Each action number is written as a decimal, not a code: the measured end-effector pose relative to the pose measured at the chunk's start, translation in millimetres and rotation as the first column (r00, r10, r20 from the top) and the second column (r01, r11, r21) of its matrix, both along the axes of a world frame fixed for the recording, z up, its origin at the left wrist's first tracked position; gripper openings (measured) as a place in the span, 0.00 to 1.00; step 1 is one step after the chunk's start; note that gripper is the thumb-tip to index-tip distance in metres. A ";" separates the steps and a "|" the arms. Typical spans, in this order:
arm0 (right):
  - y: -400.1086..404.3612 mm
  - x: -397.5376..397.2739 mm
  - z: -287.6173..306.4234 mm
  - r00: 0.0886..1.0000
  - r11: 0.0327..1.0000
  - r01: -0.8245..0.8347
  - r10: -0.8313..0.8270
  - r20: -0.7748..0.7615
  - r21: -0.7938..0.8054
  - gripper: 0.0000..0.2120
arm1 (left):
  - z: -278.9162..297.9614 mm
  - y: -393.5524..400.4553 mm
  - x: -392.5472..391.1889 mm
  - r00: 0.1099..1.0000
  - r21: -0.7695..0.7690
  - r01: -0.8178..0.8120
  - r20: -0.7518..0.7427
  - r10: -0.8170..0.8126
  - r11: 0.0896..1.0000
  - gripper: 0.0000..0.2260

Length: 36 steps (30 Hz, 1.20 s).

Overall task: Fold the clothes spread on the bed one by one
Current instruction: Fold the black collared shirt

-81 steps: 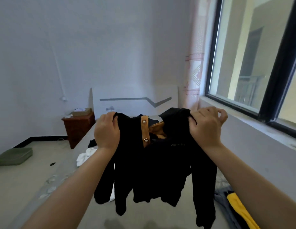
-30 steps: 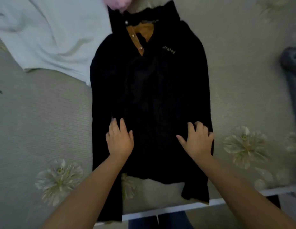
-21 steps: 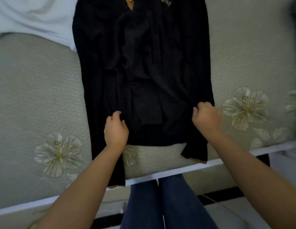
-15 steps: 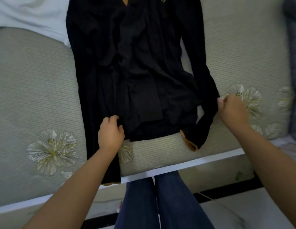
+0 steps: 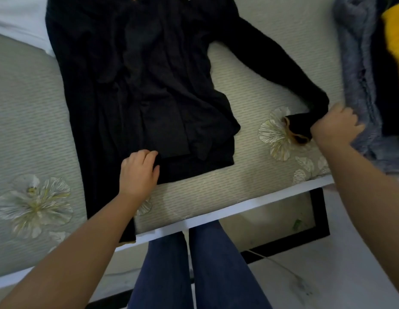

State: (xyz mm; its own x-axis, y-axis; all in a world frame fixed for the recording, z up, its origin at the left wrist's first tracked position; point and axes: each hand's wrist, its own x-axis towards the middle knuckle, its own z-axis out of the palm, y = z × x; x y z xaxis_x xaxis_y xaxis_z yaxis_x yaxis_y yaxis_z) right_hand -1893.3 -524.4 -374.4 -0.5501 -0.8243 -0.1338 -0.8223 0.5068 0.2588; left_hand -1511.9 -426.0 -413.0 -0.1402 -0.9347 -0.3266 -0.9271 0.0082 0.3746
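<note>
Shirt [image 5: 136, 85]: black, long-sleeved, flat on bed, collar end away from viewer and cut by top edge; body wrinkled down the middle.
Hem: near bed's front edge, lying roughly parallel to it.
Left sleeve [image 5: 100, 175]: straight down along body, cuff hanging past front edge.
Right sleeve [image 5: 272, 63]: drawn out sideways and down toward right, apart from body, bare bed between them.
Cuff [image 5: 297, 129]: black outside, tan lining showing at the opening, lying on a flower print.
Left hand [image 5: 138, 172]: at hem's left corner, fingers curled together, pinching the hem fabric.
Right hand [image 5: 334, 126]: clamped round right sleeve just above cuff, fingers folded tight; knuckles touching grey garment.
Bed [image 5: 238, 186]: pale green ribbed cover, white-and-gold flower prints at lower left and right; white strip along front edge.
White cloth [image 5: 18, 23]: upper left, partly under shirt's shoulder.
Grey garment [image 5: 358, 63]: fuzzy, heaped along right edge.
Yellow cloth [image 5: 395, 34]: far right, beside grey garment, with a dark piece next to it.
Writing: pale mark on shirt chest at top edge, cut off, unreadable; no other label seen.
Legs [image 5: 194, 270]: blue jeans, standing against bed front.
Floor: pale, a thin white cord lying across it.
</note>
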 end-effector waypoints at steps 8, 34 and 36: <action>62.9 151.5 -28.9 0.526 0.578 -0.815 0.761 0.380 -0.030 0.32 | 4.0 6.7 9.8 0.995 0.023 -0.043 -0.084 0.045 0.999 0.13; 75.8 72.0 -8.0 0.764 0.297 -0.541 0.565 0.312 0.786 0.12 | 31.5 35.2 -7.0 0.765 0.874 0.006 0.309 -0.565 0.486 0.13; 55.1 81.3 -7.0 0.783 0.407 -0.566 0.537 0.313 0.717 0.12 | 32.5 18.0 -15.4 0.796 0.823 0.060 0.302 -0.525 0.565 0.13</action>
